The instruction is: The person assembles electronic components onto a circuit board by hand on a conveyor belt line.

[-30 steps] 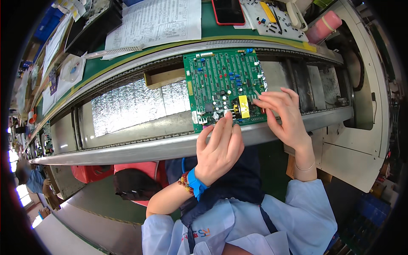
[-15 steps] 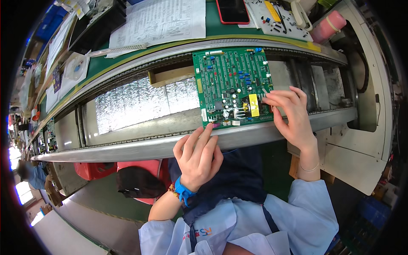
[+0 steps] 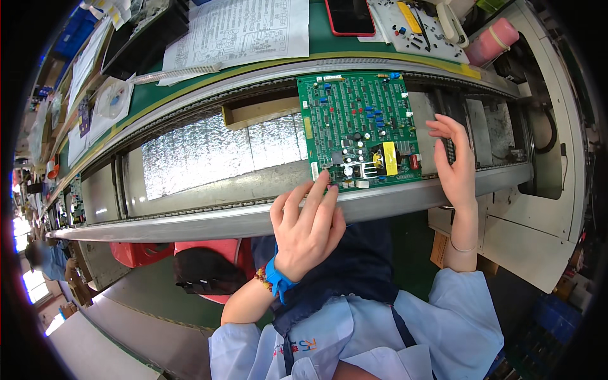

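A green circuit board (image 3: 364,136) spans the two rails of a conveyor, packed with small components. Along its near part stand a yellow-wrapped transformer (image 3: 389,158), a silvery heat sink (image 3: 364,170) and a red component (image 3: 415,161). My left hand (image 3: 304,221) reaches over the near rail, fingers stretched out, its fingertips at the board's near left corner. What lies right under those fingertips is partly hidden. Just off the board's right edge, my right hand (image 3: 455,164) hangs with fingers slightly bent and apart, nothing visible in it.
The near metal rail (image 3: 209,221) runs across in front of me. Between the rails lie silvery foil sheeting (image 3: 196,158) and a shallow cardboard box (image 3: 259,114). On the green bench beyond are printed sheets (image 3: 234,35), a red-edged phone (image 3: 350,17), a tray of small parts (image 3: 411,38) and a pink bottle (image 3: 493,41).
The circuit board has shifted to the right along the rails, and my left hand has gone right with it. My right hand has drawn away from over the board to beyond its right edge.
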The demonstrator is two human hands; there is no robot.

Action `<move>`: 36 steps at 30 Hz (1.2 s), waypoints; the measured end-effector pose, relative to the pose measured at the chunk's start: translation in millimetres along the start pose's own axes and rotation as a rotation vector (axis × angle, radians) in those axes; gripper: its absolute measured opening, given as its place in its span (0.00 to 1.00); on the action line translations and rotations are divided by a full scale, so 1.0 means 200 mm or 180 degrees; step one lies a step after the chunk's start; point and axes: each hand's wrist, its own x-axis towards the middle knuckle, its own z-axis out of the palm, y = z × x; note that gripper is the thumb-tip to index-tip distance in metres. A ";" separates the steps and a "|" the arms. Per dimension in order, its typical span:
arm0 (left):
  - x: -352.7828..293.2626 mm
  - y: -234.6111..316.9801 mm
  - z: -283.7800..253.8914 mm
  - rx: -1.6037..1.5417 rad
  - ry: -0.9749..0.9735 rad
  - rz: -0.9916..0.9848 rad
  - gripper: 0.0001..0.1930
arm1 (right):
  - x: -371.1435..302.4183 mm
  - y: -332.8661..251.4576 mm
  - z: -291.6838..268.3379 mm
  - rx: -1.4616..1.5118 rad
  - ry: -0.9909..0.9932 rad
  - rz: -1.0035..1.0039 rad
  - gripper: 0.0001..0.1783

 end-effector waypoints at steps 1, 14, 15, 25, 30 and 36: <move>0.01 0.00 0.00 -0.0022 -0.0002 -0.0062 0.19 | 0.00 0.01 0.00 0.0000 0.0000 -0.0002 0.22; 0.11 -0.11 0.05 -0.0198 -0.0401 -0.0244 0.21 | 0.00 0.12 0.07 0.0369 -0.0149 0.0725 0.24; 0.11 -0.11 0.06 -0.0202 -0.0393 -0.0215 0.22 | 0.00 0.12 0.08 0.0397 -0.0194 0.0743 0.24; 0.11 -0.14 0.13 -0.0504 0.0079 -0.0080 0.21 | 0.01 0.22 0.12 0.0349 -0.0152 0.0659 0.25; 0.13 -0.15 0.09 -0.0653 0.0132 -0.0044 0.20 | 0.02 0.21 0.13 0.0428 -0.0274 0.0565 0.25; 0.18 -0.09 0.06 -0.0766 -0.0102 -0.0206 0.20 | 0.03 0.16 0.11 0.0638 -0.0534 0.0461 0.28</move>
